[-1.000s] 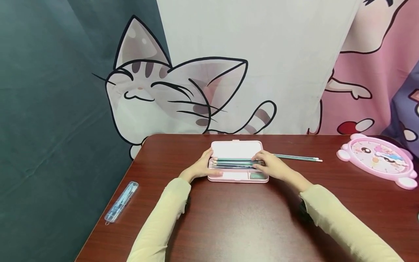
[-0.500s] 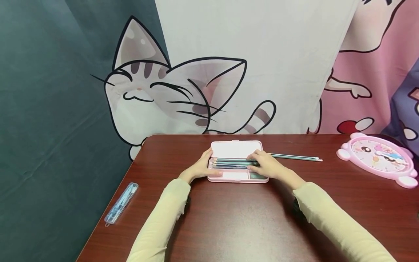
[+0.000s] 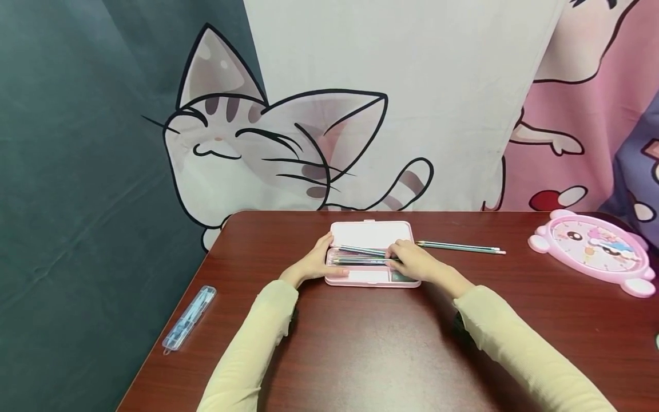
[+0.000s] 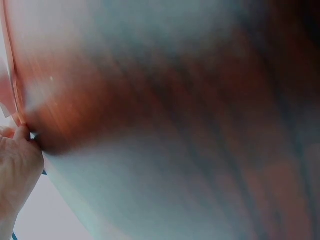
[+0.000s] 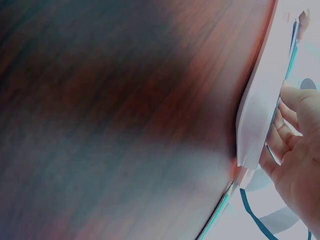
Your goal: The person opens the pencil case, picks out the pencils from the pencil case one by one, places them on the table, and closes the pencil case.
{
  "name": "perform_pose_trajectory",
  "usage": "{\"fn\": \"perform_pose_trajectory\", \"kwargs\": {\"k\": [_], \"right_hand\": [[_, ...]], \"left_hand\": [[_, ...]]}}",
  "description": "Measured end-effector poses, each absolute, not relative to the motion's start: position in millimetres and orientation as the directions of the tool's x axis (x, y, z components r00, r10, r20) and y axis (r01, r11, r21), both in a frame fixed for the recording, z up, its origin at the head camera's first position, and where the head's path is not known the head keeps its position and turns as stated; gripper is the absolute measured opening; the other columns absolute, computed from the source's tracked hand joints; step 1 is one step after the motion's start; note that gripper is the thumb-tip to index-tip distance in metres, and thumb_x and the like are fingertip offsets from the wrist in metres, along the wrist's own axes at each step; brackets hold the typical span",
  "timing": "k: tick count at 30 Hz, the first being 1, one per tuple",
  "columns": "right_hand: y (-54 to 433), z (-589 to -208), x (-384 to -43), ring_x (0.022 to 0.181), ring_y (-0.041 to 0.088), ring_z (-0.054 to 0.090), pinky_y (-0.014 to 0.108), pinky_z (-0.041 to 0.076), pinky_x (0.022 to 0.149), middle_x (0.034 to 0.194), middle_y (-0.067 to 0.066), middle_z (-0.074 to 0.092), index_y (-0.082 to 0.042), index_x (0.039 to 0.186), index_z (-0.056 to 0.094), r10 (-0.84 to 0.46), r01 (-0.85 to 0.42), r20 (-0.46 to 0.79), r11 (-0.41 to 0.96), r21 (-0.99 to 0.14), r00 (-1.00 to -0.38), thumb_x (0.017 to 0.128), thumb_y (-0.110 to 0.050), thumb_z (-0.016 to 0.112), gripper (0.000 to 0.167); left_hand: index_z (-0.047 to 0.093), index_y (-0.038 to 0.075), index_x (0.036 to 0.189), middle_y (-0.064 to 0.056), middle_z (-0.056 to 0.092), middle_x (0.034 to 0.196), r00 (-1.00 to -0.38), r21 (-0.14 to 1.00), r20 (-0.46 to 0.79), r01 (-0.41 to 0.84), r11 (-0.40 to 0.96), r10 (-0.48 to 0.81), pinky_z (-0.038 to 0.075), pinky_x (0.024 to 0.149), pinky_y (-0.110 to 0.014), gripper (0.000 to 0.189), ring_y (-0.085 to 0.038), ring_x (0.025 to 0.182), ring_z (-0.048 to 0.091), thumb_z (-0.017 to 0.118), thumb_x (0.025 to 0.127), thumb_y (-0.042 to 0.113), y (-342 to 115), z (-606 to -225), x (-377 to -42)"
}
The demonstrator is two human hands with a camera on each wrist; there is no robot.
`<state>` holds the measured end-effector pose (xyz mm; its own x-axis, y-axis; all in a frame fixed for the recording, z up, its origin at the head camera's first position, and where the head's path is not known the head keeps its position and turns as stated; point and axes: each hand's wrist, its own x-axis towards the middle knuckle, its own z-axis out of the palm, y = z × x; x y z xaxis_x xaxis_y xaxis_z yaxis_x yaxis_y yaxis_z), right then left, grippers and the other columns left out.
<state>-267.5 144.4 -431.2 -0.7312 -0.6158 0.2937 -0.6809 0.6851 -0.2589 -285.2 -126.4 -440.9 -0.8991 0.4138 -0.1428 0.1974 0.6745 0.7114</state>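
A pink pencil case (image 3: 368,284) lies with its lid back on the table, several pencils (image 3: 355,261) in its long compartment. My left hand (image 3: 311,265) grips its left end, thumb over the near side and fingers at the back. Over the right half, my right hand (image 3: 416,262) pinches pencils (image 3: 361,250), which slant above the others; its fingers hide their right ends. In the right wrist view, fingers (image 5: 282,140) curl at the case's side (image 5: 260,100) with a thin pencil along them. The left wrist view catches only part of my left hand (image 4: 20,167).
Loose green pencils (image 3: 458,247) lie right of the case. A pink animal-shaped clock (image 3: 592,246) rests at the far right. A clear blue narrow box (image 3: 189,319) sits near the left table edge. A cat-print curtain (image 3: 247,154) hangs behind the table.
My right hand has shifted left along the pencils, and some of them now tilt out of line with the rest. My left hand has stayed on the case.
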Motion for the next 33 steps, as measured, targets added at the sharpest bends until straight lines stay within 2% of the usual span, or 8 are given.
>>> {"fn": "perform_pose_trajectory", "kwargs": {"k": [8, 15, 19, 25, 29, 33], "right_hand": [[145, -433, -268, 0.072, 0.020, 0.049, 0.036, 0.040, 0.068, 0.076, 0.007, 0.052, -0.003, 0.083, 0.055, -0.616, -0.685, 0.303, 0.682, -0.256, -0.727, 0.083, -0.011, 0.064, 0.012], [148, -436, -268, 0.078, 0.020, 0.058, 0.037, 0.047, 0.073, 0.084, 0.008, 0.061, -0.002, 0.091, 0.059, -0.596, -0.689, 0.346, 0.637, -0.345, -0.725, 0.084, -0.009, 0.064, 0.011], [153, -434, -269, 0.084, 0.021, 0.060, 0.038, 0.048, 0.076, 0.089, 0.008, 0.063, -0.002, 0.095, 0.062, -0.550, -0.637, 0.324, 0.629, -0.446, -0.770, 0.085, -0.008, 0.062, 0.011], [172, -427, -267, 0.084, 0.019, 0.059, 0.035, 0.047, 0.074, 0.090, 0.007, 0.063, -0.003, 0.094, 0.064, -0.471, -0.543, 0.287, 0.610, -0.578, -0.834, 0.084, -0.007, 0.064, 0.011], [194, -427, -266, 0.082, 0.013, 0.056, 0.029, 0.046, 0.072, 0.090, 0.007, 0.064, -0.005, 0.094, 0.067, -0.396, -0.484, 0.287, 0.613, -0.624, -0.872, 0.083, -0.009, 0.066, 0.011], [226, -428, -264, 0.079, 0.006, 0.051, 0.023, 0.042, 0.070, 0.090, 0.006, 0.064, -0.008, 0.096, 0.066, -0.345, -0.439, 0.274, 0.658, -0.611, -0.898, 0.085, -0.015, 0.065, 0.013]], "left_hand": [[0.011, 0.008, 0.147, -0.005, 0.004, 0.155, -0.899, 0.715, -0.153, 0.187, 0.674, 0.411, 0.015, 0.114, -0.041, 0.104, -0.020, 0.141, 0.009, 0.077, 0.070, 0.030, -126, -439, -288], [0.012, 0.009, 0.147, -0.004, 0.004, 0.155, -0.902, 0.712, -0.159, 0.177, 0.680, 0.402, 0.015, 0.114, -0.041, 0.104, -0.020, 0.141, 0.009, 0.078, 0.070, 0.031, -126, -441, -287], [0.013, 0.008, 0.147, -0.005, 0.004, 0.155, -0.903, 0.716, -0.150, 0.182, 0.674, 0.403, 0.016, 0.114, -0.042, 0.103, -0.021, 0.142, 0.009, 0.078, 0.070, 0.031, -126, -442, -287], [0.012, 0.007, 0.147, -0.005, 0.004, 0.155, -0.900, 0.716, -0.149, 0.187, 0.672, 0.409, 0.015, 0.114, -0.040, 0.103, -0.020, 0.141, 0.009, 0.078, 0.070, 0.029, -126, -441, -287], [0.012, 0.007, 0.147, -0.006, 0.004, 0.154, -0.901, 0.718, -0.147, 0.187, 0.671, 0.409, 0.015, 0.114, -0.042, 0.103, -0.021, 0.141, 0.009, 0.078, 0.070, 0.029, -126, -439, -286], [0.012, 0.006, 0.147, -0.007, 0.004, 0.155, -0.900, 0.715, -0.150, 0.187, 0.673, 0.409, 0.014, 0.114, -0.042, 0.103, -0.021, 0.142, 0.008, 0.077, 0.070, 0.029, -126, -439, -285]]}}
